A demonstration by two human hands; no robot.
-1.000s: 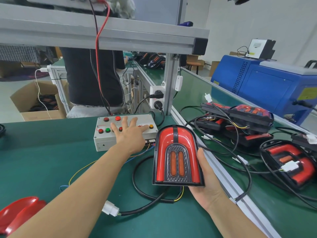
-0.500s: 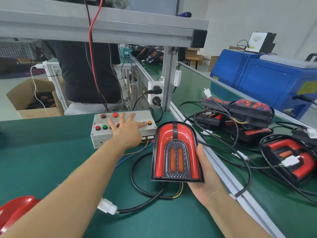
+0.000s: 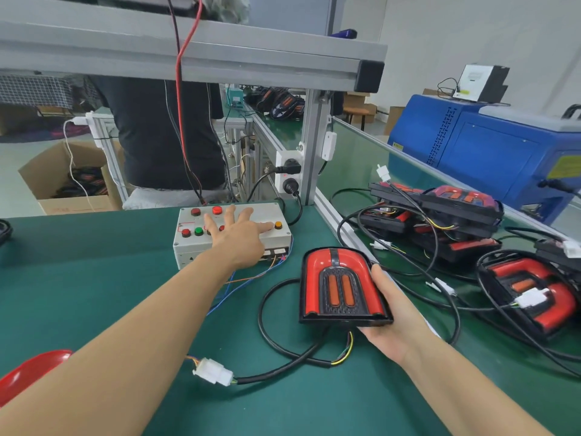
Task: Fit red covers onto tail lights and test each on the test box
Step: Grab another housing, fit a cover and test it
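Observation:
My right hand holds a tail light with its red cover fitted, face up above the green table. Its black cable loops down to a white connector lying on the table. My left hand lies spread on the grey test box, fingers straight over its red, green and orange buttons. A loose red cover shows at the lower left edge.
Several more tail lights with tangled cables lie on the conveyor belt to the right. A blue machine stands behind them. An aluminium frame beam crosses overhead. A person in dark clothes stands past the table.
The left hand's fingers have shifted slightly right across the buttons, the forefinger now near the orange one. The tail light in my right hand stays about where it was.

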